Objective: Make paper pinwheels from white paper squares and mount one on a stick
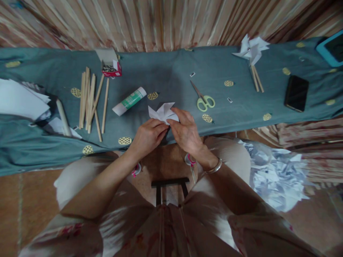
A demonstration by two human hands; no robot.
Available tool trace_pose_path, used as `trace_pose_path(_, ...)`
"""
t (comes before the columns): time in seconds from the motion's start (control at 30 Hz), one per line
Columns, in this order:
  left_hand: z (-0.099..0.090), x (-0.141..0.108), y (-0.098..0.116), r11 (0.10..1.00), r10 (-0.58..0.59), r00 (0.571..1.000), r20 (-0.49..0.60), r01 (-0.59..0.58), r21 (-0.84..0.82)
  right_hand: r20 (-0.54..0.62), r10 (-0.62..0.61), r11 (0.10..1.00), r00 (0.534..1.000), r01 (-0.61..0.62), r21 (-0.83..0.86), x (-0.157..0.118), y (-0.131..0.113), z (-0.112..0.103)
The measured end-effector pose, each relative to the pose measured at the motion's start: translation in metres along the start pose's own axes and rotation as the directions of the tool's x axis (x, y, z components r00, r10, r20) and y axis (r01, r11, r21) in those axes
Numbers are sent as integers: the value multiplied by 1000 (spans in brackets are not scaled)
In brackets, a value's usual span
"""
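Between my hands, at the near edge of the table, is a white folded paper pinwheel (163,112). My left hand (150,136) pinches its lower edge, fingers pressed together. On the right side of the paper, my right hand (187,132) holds it between thumb and fingers. A glue stick (130,101) with a green label lies to the left of the paper. Green-handled scissors (203,100) lie to its right, blades pointing away. Two finished pinwheels (251,50) on wooden sticks rest at the far right.
Several wooden sticks (92,101) and an open red box of metal pins (112,69) are on the left, beside white paper sheets (23,100). A black phone (297,92) and blue-framed device (332,50) lie right. A bag of folded papers (278,175) stands below the table.
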State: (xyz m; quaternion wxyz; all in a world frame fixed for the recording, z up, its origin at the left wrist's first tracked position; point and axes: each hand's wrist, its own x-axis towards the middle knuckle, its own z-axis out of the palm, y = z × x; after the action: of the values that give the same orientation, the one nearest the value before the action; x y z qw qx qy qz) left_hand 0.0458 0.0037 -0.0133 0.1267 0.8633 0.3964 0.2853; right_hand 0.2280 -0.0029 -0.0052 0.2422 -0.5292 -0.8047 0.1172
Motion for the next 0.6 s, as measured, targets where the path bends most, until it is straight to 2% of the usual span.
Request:
trace_pose_path(0.47,0,0,1,1000,21,1000,-20,-21,10,82,14,1000,997,-12,-29,0,-1,3)
trace_pose_path(0.6,0,-1,0,1000,-2,1000,-1,2,-32,97,18,1000,995,-17,-9,2,-2,5)
